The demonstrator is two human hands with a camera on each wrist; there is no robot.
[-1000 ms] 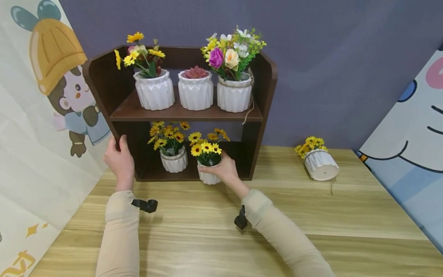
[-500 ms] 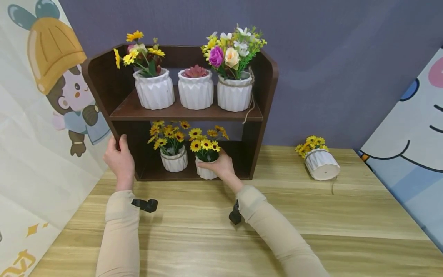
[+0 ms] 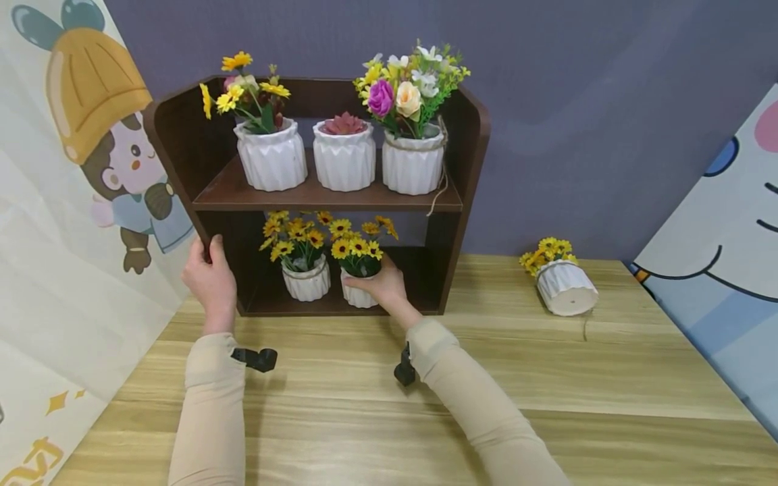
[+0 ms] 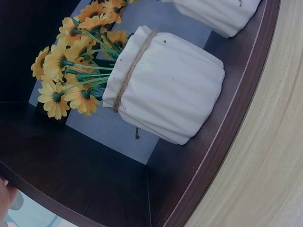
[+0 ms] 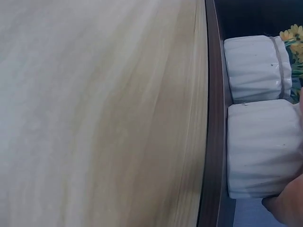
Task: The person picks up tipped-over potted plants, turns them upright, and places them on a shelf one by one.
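Note:
In the head view my right hand (image 3: pixel 385 285) grips a white fluted flowerpot (image 3: pixel 358 293) of yellow daisy-like flowers on the lower level of a dark brown shelf (image 3: pixel 328 200). The right wrist view shows this pot's base (image 5: pixel 262 149) at the shelf floor, with fingers around its far side. Left of it stands a similar flowerpot (image 3: pixel 306 282) with twine round its neck, also large in the left wrist view. My left hand (image 3: pixel 210 280) holds the front edge of the shelf's left side panel, thumb inside.
Three white pots line the upper level: yellow flowers (image 3: pixel 271 158), a red succulent (image 3: pixel 344 158) and a mixed bouquet (image 3: pixel 413 165). Another flowerpot (image 3: pixel 566 290) lies tipped over on the wooden table (image 3: pixel 340 405) at right. Walls stand behind and at both sides.
My right hand has moved the flowerpot back and left, from the shelf's front edge to beside the other lower pot. My left hand has stayed on the side panel.

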